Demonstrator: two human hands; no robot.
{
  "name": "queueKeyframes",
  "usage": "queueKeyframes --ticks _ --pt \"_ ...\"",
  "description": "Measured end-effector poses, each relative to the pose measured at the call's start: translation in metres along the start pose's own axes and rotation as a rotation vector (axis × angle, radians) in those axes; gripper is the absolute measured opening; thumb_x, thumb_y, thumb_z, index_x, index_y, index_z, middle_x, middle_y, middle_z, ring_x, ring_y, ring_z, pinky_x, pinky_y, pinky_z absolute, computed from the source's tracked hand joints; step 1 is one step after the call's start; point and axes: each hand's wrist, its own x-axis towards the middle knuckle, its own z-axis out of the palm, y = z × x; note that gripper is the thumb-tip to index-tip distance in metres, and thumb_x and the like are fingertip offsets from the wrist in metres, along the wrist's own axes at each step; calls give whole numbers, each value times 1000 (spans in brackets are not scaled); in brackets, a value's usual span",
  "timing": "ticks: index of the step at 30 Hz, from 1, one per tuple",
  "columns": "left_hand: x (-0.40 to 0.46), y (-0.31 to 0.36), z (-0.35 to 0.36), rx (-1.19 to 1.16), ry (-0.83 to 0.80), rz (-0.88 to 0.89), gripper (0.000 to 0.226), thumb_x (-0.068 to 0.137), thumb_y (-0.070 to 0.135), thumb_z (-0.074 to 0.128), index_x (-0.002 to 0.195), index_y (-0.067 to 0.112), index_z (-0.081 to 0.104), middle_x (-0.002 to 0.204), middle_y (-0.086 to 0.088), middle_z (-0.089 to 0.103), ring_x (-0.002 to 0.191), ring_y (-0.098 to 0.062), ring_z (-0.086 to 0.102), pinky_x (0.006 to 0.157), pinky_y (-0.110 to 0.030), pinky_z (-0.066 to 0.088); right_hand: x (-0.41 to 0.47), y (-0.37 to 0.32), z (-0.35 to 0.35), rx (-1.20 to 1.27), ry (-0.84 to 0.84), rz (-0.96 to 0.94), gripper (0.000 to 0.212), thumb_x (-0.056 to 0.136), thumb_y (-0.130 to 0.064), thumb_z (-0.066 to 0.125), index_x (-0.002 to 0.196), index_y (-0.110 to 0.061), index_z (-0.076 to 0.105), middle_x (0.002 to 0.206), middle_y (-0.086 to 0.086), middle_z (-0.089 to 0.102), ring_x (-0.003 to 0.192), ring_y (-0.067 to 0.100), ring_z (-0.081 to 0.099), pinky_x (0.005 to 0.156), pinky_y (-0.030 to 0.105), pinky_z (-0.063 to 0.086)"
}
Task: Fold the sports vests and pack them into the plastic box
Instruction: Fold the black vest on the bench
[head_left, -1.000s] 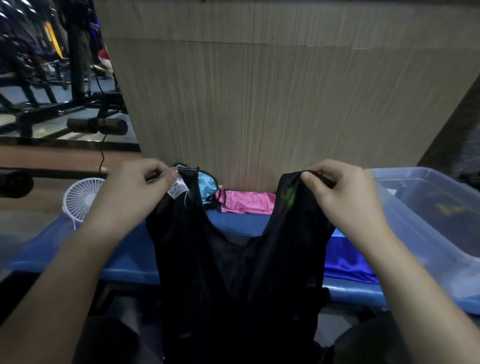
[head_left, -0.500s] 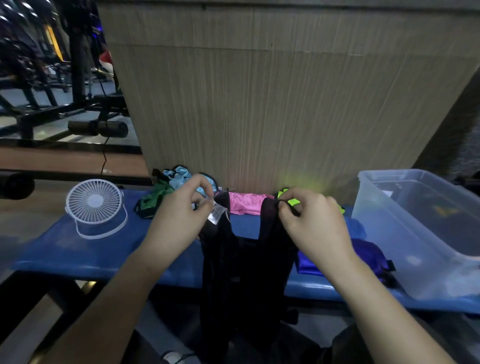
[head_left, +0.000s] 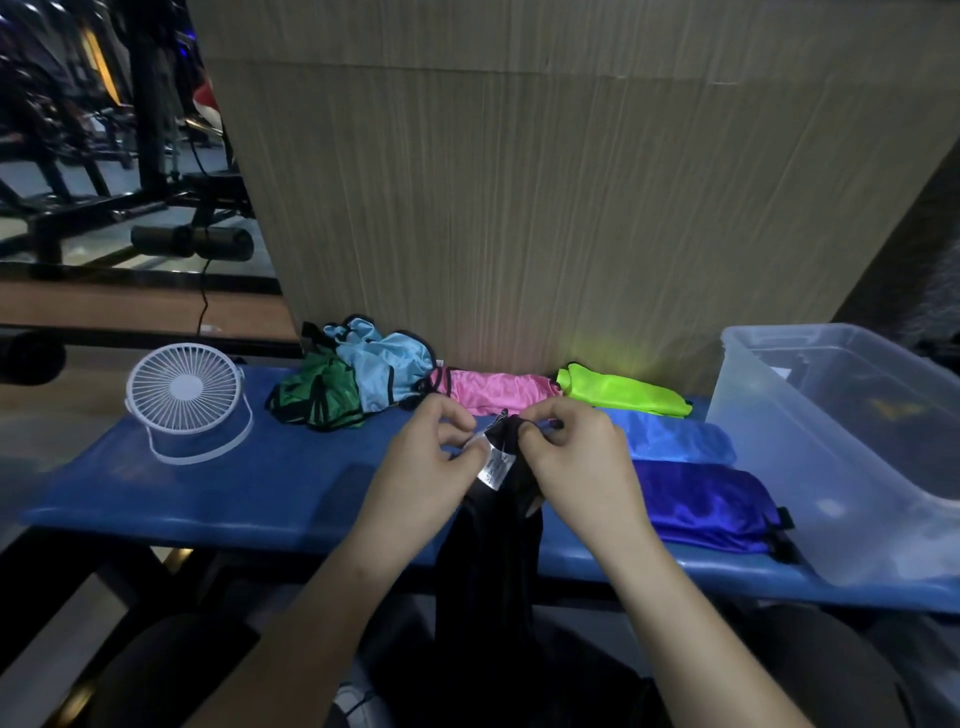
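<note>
Bringing the shoulder straps together over the blue bench's (head_left: 208, 499) front edge, the left hand (head_left: 421, 467) and right hand (head_left: 571, 462), previously spread apart, pinched the black mesh sports vest (head_left: 488, 561), halved lengthwise and hanging; the clear plastic box (head_left: 769, 447) waited at the bench's right end.

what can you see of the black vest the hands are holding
The black vest is dark, thin fabric, gathered lengthwise into a narrow hanging strip. Its top is pinched between the left hand and the right hand, which are close together above the blue bench. A white care label sticks out at the top, beside the left thumb. The rest drapes down over the bench's front edge toward the person's lap, where its lower end is lost in shadow.
</note>
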Motion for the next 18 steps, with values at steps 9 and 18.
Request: queueKeyframes --ticks 9,18 --pt "0 -8 6 -117 -35 0 19 75 29 66 87 43 58 84 7 74 83 -13 72 83 -43 57 -18 -2 14 42 -39 -56 6 88 -25 64 88 -23 70 63 -4 69 54 5 55 62 30 48" --pt "-8 4 -7 -263 -143 17 8 95 28 65 102 25 63 83 -7 74 77 -16 65 79 -36 47 -26 -3 8 413 -316 16 47 93 0 39 117 -28 69 67 10 69 59 26 71 58 43 60"
